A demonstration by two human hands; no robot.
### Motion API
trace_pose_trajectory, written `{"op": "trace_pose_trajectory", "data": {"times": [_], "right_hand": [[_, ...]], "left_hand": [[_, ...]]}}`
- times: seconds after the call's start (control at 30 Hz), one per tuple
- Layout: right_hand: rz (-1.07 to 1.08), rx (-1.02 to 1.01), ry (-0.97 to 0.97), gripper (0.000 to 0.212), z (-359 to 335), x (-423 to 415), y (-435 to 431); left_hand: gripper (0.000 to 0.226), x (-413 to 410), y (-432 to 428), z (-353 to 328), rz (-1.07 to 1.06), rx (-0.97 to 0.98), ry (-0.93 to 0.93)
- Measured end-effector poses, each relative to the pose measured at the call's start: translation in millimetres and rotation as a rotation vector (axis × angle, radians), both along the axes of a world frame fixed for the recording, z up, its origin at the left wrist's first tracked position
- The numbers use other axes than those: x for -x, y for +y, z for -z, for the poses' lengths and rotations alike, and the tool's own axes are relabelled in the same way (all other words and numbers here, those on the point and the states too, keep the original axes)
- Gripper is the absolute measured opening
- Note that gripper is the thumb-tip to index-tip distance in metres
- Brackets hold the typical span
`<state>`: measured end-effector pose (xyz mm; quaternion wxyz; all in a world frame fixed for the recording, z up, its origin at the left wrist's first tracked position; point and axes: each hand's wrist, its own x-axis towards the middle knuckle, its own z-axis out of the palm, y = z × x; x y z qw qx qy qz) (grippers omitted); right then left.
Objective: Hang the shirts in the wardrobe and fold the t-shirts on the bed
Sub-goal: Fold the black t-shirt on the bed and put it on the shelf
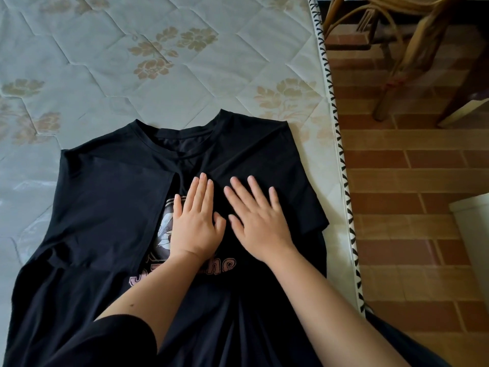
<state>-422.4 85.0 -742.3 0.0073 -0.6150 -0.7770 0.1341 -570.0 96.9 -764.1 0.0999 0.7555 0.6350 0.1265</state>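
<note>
— Black fabric t-shirt [105, 194] with a pink print: where is it lying?
— Under both palms, spreading across the pale quilted floral bed [132, 62].
— Are the hands gripping it?
— No. The left hand [194, 223] and right hand [258, 223] are pressing flat, fingers straight, side by side.

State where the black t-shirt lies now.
In the head view, the black t-shirt lies on the floral mattress near its right edge, with the left hand and right hand flat on its chest.

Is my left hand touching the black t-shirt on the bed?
Touching. The head view shows the left hand lying flat, palm down, on the black t-shirt.
</note>
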Motion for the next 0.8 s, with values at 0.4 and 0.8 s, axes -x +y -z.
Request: {"op": "trace_pose_trajectory", "data": {"times": [0.4,0.8], "right_hand": [[0.301,0.045,-0.151,0.075,-5.0,-69.4,18.7],[-0.051,-0.051,0.136,0.055,4.4,37.3,24.0]], "left_hand": [[0.069,1.1,0.3,1.5,-0.012,-0.037,0.021],[0.064,2.0,-1.0,0.8,0.012,0.002,0.125]]}}
